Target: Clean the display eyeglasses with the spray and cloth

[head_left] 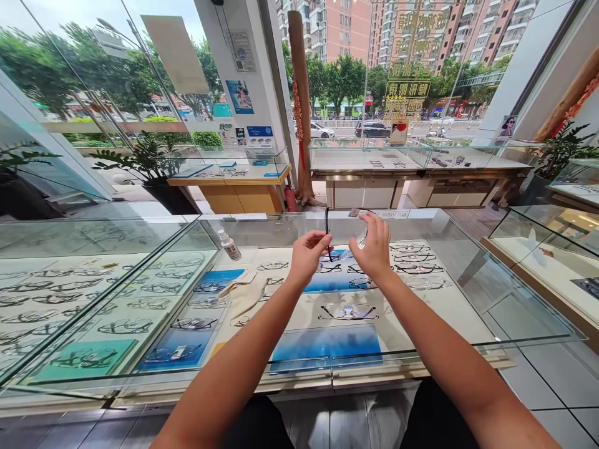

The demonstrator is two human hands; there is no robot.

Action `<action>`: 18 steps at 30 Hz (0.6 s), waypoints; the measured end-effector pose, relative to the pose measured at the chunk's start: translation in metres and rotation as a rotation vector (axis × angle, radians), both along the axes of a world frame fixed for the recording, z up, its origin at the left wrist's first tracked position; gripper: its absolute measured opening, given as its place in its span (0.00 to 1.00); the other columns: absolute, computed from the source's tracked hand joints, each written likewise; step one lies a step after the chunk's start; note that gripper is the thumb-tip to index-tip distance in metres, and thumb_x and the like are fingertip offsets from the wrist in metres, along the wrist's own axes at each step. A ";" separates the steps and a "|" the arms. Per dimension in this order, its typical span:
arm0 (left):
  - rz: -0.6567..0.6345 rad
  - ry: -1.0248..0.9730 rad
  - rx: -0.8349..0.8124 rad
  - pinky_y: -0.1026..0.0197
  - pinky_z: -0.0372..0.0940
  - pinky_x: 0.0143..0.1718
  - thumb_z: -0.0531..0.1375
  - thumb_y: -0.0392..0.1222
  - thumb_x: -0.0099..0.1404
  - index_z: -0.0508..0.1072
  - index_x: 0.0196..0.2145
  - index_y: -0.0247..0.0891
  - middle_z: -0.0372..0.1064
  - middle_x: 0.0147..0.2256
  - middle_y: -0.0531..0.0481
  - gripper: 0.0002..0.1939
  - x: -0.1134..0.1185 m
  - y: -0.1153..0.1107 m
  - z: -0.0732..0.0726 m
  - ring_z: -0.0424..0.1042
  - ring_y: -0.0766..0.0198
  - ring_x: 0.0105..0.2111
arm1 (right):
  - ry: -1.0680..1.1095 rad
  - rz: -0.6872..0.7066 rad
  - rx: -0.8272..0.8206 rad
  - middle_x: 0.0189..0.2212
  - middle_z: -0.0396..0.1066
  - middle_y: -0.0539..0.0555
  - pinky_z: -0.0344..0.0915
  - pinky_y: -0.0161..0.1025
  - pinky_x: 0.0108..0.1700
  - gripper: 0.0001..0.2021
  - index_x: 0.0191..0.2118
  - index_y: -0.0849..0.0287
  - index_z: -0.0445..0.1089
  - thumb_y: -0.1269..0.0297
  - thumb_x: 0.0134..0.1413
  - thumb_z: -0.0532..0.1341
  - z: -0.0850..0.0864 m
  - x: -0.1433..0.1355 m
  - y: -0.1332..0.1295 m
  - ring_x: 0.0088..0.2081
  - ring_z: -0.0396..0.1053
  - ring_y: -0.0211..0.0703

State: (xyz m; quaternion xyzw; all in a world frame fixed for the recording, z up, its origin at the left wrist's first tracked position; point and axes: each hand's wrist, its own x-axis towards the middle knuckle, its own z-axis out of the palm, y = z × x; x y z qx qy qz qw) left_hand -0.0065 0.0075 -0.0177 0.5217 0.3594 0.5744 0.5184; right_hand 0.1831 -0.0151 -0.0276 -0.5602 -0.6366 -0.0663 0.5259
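Note:
My left hand (309,252) is closed, pinching a thin dark temple arm of a pair of eyeglasses (327,223) above the glass counter. The temple stands almost upright; the rest of the frame is hard to make out. To its right, my right hand (374,244) is raised with thumb and fingers curved apart. Something clear shows near its fingertips, and I cannot tell whether it touches the glasses. A beige cloth (243,294) lies left of my left hand, with a small white bottle (229,245) standing behind it.
The glass display counter (461,274) holds several rows of eyeglasses, including a rimless-looking pair (349,311) below my hands. Another glass case (538,249) stands at the right. Farther back are wooden-based cases (243,196), a potted plant (171,193) and a tree-trunk post (299,112).

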 end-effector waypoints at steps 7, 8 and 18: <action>0.126 -0.110 0.032 0.52 0.81 0.47 0.83 0.68 0.43 0.82 0.35 0.38 0.76 0.33 0.51 0.35 -0.004 0.008 0.001 0.77 0.63 0.36 | -0.073 0.009 -0.109 0.67 0.72 0.65 0.62 0.63 0.68 0.21 0.59 0.55 0.73 0.65 0.61 0.65 -0.003 0.003 0.002 0.68 0.64 0.67; 0.127 -0.095 0.031 0.53 0.81 0.46 0.83 0.68 0.44 0.82 0.36 0.38 0.76 0.33 0.51 0.35 -0.004 0.009 0.000 0.77 0.63 0.35 | -0.076 0.019 -0.112 0.66 0.73 0.65 0.62 0.63 0.68 0.18 0.58 0.55 0.75 0.64 0.62 0.65 -0.003 0.003 0.002 0.67 0.65 0.67; 0.038 -0.086 0.125 0.51 0.82 0.45 0.84 0.61 0.47 0.83 0.32 0.37 0.72 0.56 0.40 0.28 0.001 0.009 -0.009 0.78 0.49 0.53 | -0.179 0.432 -0.065 0.60 0.79 0.63 0.69 0.60 0.63 0.24 0.63 0.53 0.78 0.45 0.71 0.67 0.000 -0.009 -0.005 0.61 0.72 0.63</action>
